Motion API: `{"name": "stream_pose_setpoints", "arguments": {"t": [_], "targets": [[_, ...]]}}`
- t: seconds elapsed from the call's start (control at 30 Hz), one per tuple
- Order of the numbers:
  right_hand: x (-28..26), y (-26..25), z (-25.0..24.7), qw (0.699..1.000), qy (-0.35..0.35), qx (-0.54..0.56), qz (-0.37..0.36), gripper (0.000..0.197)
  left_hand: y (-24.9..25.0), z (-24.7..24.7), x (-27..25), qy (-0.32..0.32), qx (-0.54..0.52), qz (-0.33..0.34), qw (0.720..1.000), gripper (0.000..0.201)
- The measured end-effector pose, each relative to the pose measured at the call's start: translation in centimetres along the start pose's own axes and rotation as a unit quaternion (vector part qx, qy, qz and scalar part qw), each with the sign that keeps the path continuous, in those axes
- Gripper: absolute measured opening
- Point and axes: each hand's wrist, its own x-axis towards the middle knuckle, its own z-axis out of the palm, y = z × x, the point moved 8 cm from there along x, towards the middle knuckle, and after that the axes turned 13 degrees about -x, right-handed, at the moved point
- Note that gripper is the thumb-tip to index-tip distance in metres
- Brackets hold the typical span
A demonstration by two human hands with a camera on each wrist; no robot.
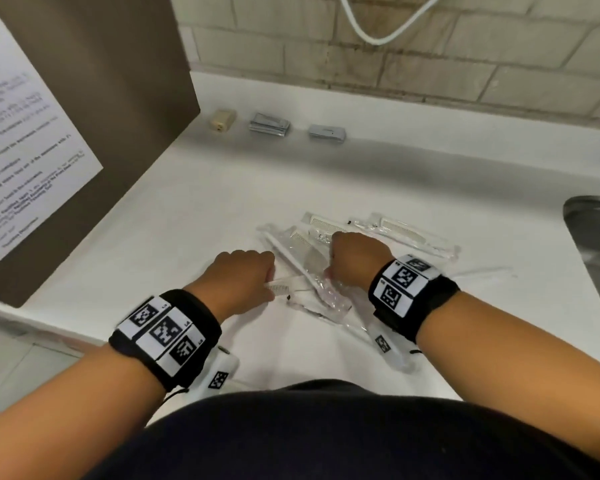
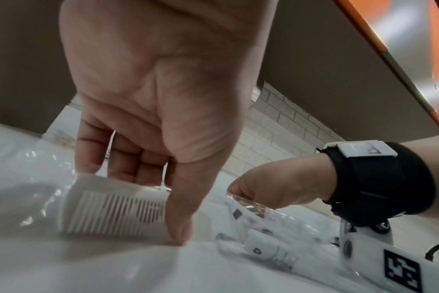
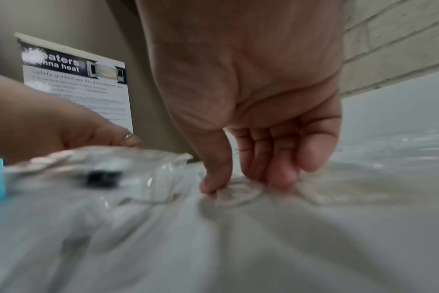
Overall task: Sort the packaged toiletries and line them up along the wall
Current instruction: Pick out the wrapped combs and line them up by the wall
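A loose pile of clear-wrapped white combs (image 1: 400,230) and toothbrushes (image 1: 293,261) lies mid-counter. My left hand (image 1: 269,282) pinches one wrapped comb (image 1: 279,289) at the pile's left edge. The left wrist view shows the thumb (image 2: 178,228) in front of this comb (image 2: 113,210) and the fingers behind it. My right hand (image 1: 329,271) pinches a clear plastic packet (image 1: 333,292) between thumb and fingertips (image 3: 281,178); its contents are blurred. Against the wall stand a beige packet (image 1: 222,120), a stack of grey sachets (image 1: 269,124) and a single grey packet (image 1: 327,133).
A brown cabinet panel (image 1: 118,109) with a printed notice (image 1: 25,150) borders the white counter (image 1: 194,209) on the left. A steel sink (image 1: 596,244) sits at the right edge. A white cable (image 1: 378,32) hangs on the brick wall.
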Motion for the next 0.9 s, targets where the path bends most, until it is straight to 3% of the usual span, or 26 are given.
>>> {"name": "stream_pose_setpoints", "arguments": {"t": [0.13, 0.2, 0.27, 0.33, 0.47, 0.57, 0.63, 0.7, 0.77, 0.83, 0.9], "targets": [[-0.2, 1.0, 1.3, 0.998, -0.055, 0.002, 0.008, 0.023, -1.4, -0.8, -0.5, -0.024, -0.031, -0.020, 0.999, 0.009], [-0.5, 1.6, 1.8, 0.996, -0.086, 0.017, 0.008, 0.014, -1.7, -1.9, -0.6, -0.032, -0.043, -0.023, 0.998, 0.013], [-0.9, 2.2, 2.0, 0.995, -0.101, 0.026, 0.000, 0.023, -1.6, -3.7, -0.9, -0.025, -0.037, -0.018, 0.999, 0.019], [-1.2, 3.0, 1.6, 0.994, -0.096, 0.045, -0.013, 0.034, -1.5, -5.6, -1.3, -0.025, -0.032, -0.015, 0.999, 0.018], [-2.1, 5.7, -0.5, 0.993, -0.067, 0.092, -0.011, 0.026, -1.3, -7.0, -2.1, -0.108, -0.053, -0.035, 0.992, 0.013], [-1.9, 8.2, -2.5, 0.986, -0.017, 0.164, 0.032, 0.026, -0.8, -8.1, -2.1, -0.129, -0.031, -0.029, 0.991, 0.008], [-1.2, 10.1, -3.2, 0.948, 0.026, 0.305, 0.085, 0.023, -0.2, -8.9, -1.3, -0.099, -0.022, -0.009, 0.995, 0.013], [-0.8, 12.0, -3.7, 0.907, 0.064, 0.395, 0.129, 0.009, 1.0, -9.8, 0.3, -0.033, -0.056, 0.007, 0.998, 0.028], [-0.7, 13.6, -3.5, 0.880, 0.074, 0.445, 0.145, 0.035, 2.3, -9.9, 2.7, 0.024, -0.102, 0.013, 0.994, 0.044], [-0.5, 15.4, -3.4, 0.897, 0.103, 0.401, 0.153, 0.043, 3.7, -9.3, 5.6, 0.058, -0.115, 0.029, 0.991, 0.051], [0.0, 17.2, -3.2, 0.936, 0.131, 0.274, 0.176, 0.029, 4.8, -8.5, 8.5, 0.094, -0.104, 0.048, 0.989, 0.043]]}}
